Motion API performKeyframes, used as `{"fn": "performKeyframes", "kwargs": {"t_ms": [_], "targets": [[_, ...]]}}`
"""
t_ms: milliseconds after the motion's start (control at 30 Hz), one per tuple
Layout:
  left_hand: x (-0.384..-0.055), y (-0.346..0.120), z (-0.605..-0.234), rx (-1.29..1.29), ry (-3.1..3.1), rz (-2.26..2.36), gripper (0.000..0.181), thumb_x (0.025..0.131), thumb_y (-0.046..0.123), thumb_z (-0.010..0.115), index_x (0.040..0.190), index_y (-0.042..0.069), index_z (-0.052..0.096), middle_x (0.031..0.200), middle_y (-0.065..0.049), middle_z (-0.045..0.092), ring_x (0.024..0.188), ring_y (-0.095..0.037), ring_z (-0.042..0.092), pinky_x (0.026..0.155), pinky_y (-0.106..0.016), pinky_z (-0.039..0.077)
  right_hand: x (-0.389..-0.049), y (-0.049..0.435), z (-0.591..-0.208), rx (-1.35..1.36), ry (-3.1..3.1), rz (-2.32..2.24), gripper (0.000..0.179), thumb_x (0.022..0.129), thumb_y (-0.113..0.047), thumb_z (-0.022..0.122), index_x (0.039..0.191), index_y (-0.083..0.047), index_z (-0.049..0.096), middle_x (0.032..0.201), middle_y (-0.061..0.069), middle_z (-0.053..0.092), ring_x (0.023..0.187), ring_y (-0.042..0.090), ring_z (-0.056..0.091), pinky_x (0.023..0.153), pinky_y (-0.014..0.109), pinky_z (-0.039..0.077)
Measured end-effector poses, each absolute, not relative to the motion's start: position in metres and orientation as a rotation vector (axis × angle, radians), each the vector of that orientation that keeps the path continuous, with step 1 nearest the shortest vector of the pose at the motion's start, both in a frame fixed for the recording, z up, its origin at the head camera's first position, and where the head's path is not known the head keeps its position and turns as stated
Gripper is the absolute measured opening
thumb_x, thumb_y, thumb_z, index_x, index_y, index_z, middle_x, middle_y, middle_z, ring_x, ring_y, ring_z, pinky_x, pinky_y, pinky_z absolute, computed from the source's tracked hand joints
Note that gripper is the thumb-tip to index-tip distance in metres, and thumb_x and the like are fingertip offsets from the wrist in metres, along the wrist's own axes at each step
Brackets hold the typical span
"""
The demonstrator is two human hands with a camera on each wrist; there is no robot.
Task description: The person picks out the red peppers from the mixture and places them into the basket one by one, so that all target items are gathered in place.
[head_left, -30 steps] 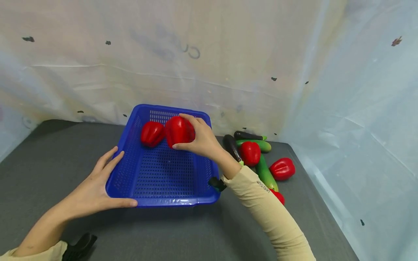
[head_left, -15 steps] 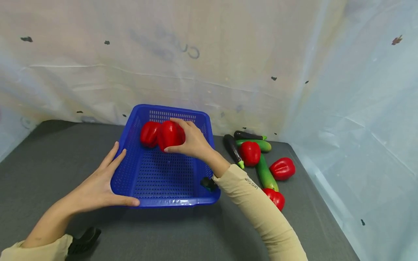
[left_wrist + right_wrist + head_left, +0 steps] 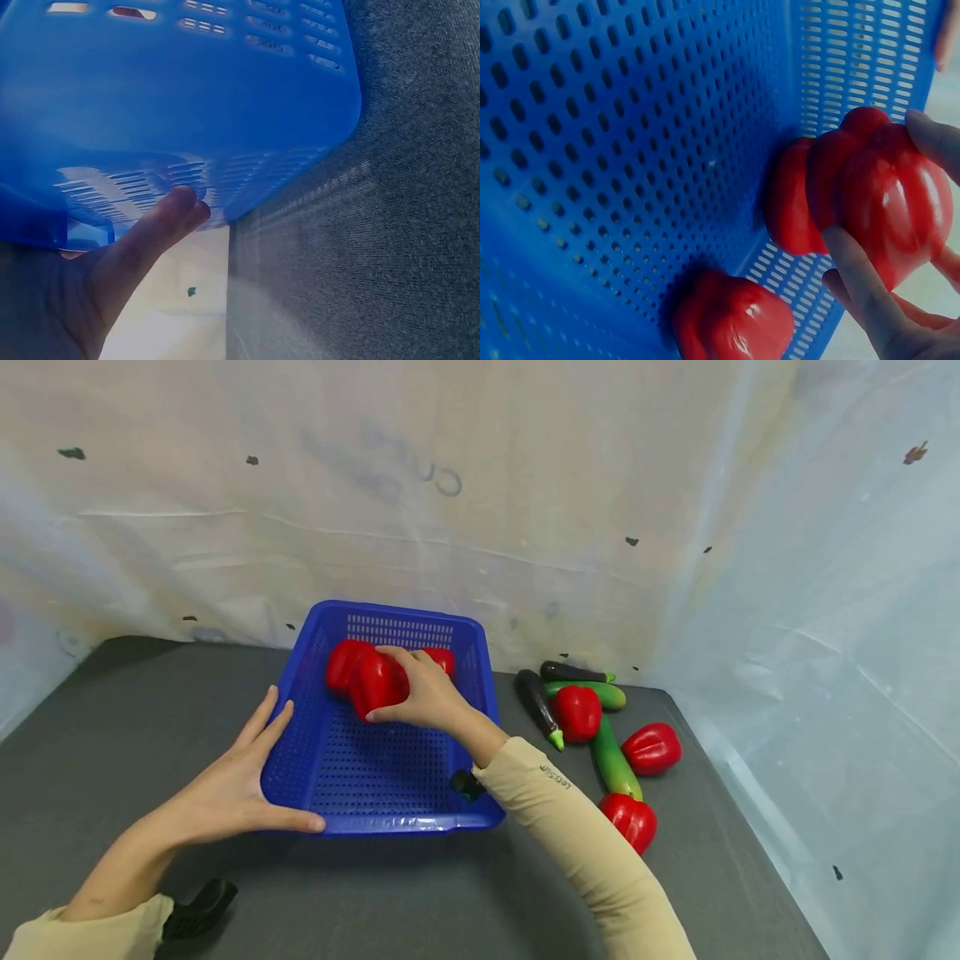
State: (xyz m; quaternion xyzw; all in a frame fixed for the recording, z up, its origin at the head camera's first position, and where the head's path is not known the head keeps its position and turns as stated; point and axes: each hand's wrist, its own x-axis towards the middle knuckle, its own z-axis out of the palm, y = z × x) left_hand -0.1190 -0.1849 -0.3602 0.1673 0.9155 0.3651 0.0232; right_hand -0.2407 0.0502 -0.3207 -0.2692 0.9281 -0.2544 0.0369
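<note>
A red bell pepper (image 3: pixel 371 683) is gripped between the fingers and thumb of my right hand (image 3: pixel 426 693), over the far part of a blue perforated basket (image 3: pixel 375 781). It overlaps another red bell pepper (image 3: pixel 342 662) in the head view. The right wrist view shows the held pepper (image 3: pixel 892 199) in front of that one (image 3: pixel 786 202), while a third pepper (image 3: pixel 735 321) lies on the basket's floor. My left hand (image 3: pixel 225 793) spans the basket's near left corner, its thumb along the front rim and its fingers spread straight against the left side.
Right of the basket on the dark grey table (image 3: pixel 360 902) lie two eggplants (image 3: pixel 536 703), two cucumbers (image 3: pixel 615 764) and three more red bell peppers (image 3: pixel 577 713). Plastic sheeting (image 3: pixel 480 510) stands behind the table and along its right side.
My right hand has moved left and slightly nearer with the bell pepper, toward the left pepper. A pepper behind that hand now shows. My left hand has shifted only slightly.
</note>
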Motion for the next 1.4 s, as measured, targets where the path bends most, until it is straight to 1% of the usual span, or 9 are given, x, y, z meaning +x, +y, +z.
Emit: {"fn": "performKeyframes", "kwargs": {"t_ms": [233, 400, 600, 833, 1067, 1233, 1400], "targets": [[-0.118, -0.184, -0.360, 0.504, 2.842, 1.118, 0.134, 0.062, 0.044, 0.086, 0.154, 0.008, -0.004, 0.159, -0.010, -0.021, 0.131, -0.061, 0.022, 0.089, -0.076, 0.033, -0.238, 0.042, -0.327, -0.851, 2.826, -0.719, 0.085, 0.075, -0.035, 0.080, 0.147, -0.024, 0.036, 0.136, 0.012, 0.048, 0.120, 0.026, 0.051, 0.093, 0.042, 0.052], [-0.117, -0.184, -0.359, 0.500, 2.841, 1.118, 0.134, 0.062, 0.044, 0.086, 0.154, 0.008, -0.004, 0.159, -0.009, -0.022, 0.132, -0.061, 0.021, 0.089, -0.076, 0.033, -0.237, 0.038, -0.330, -0.844, 2.832, -0.680, 0.085, 0.075, -0.036, 0.080, 0.146, -0.025, 0.036, 0.134, 0.012, 0.049, 0.117, 0.024, 0.053, 0.092, 0.041, 0.052], [-0.118, -0.183, -0.358, 0.490, 2.831, 1.122, 0.133, 0.063, 0.045, 0.086, 0.154, 0.007, -0.004, 0.159, -0.010, -0.022, 0.132, -0.061, 0.020, 0.089, -0.077, 0.032, -0.237, 0.033, -0.332, -0.849, 2.818, -0.624, 0.085, 0.075, -0.039, 0.079, 0.146, -0.023, 0.035, 0.130, 0.011, 0.052, 0.112, 0.023, 0.055, 0.089, 0.039, 0.054], [-0.118, -0.183, -0.359, 0.499, 2.842, 1.108, 0.133, 0.063, 0.045, 0.086, 0.154, 0.009, -0.005, 0.159, -0.010, -0.022, 0.132, -0.061, 0.020, 0.088, -0.077, 0.032, -0.235, 0.025, -0.335, -0.823, 2.791, -0.577, 0.086, 0.076, -0.041, 0.078, 0.146, -0.021, 0.033, 0.135, 0.010, 0.051, 0.115, 0.025, 0.055, 0.092, 0.042, 0.052], [-0.119, -0.184, -0.359, 0.505, 2.843, 1.111, 0.133, 0.063, 0.044, 0.086, 0.154, 0.008, -0.004, 0.159, -0.010, -0.022, 0.132, -0.062, 0.020, 0.088, -0.077, 0.032, -0.235, 0.019, -0.339, -0.819, 2.804, -0.496, 0.086, 0.076, -0.045, 0.077, 0.145, -0.020, 0.032, 0.134, 0.010, 0.053, 0.112, 0.024, 0.058, 0.092, 0.041, 0.053], [-0.119, -0.184, -0.360, 0.495, 2.848, 1.094, 0.133, 0.063, 0.045, 0.085, 0.154, 0.008, -0.004, 0.159, -0.011, -0.022, 0.131, -0.063, 0.021, 0.087, -0.077, 0.033, -0.235, 0.016, -0.342, -0.804, 2.775, -0.537, 0.086, 0.077, -0.045, 0.076, 0.146, -0.019, 0.031, 0.137, 0.010, 0.050, 0.117, 0.023, 0.056, 0.093, 0.039, 0.052], [-0.120, -0.183, -0.361, 0.492, 2.848, 1.093, 0.133, 0.063, 0.045, 0.085, 0.154, 0.008, -0.004, 0.159, -0.011, -0.022, 0.131, -0.062, 0.021, 0.087, -0.077, 0.033, -0.237, 0.015, -0.345, -0.817, 2.741, -0.579, 0.086, 0.078, -0.043, 0.076, 0.148, -0.020, 0.031, 0.141, 0.009, 0.049, 0.124, 0.023, 0.051, 0.096, 0.039, 0.050]]}}
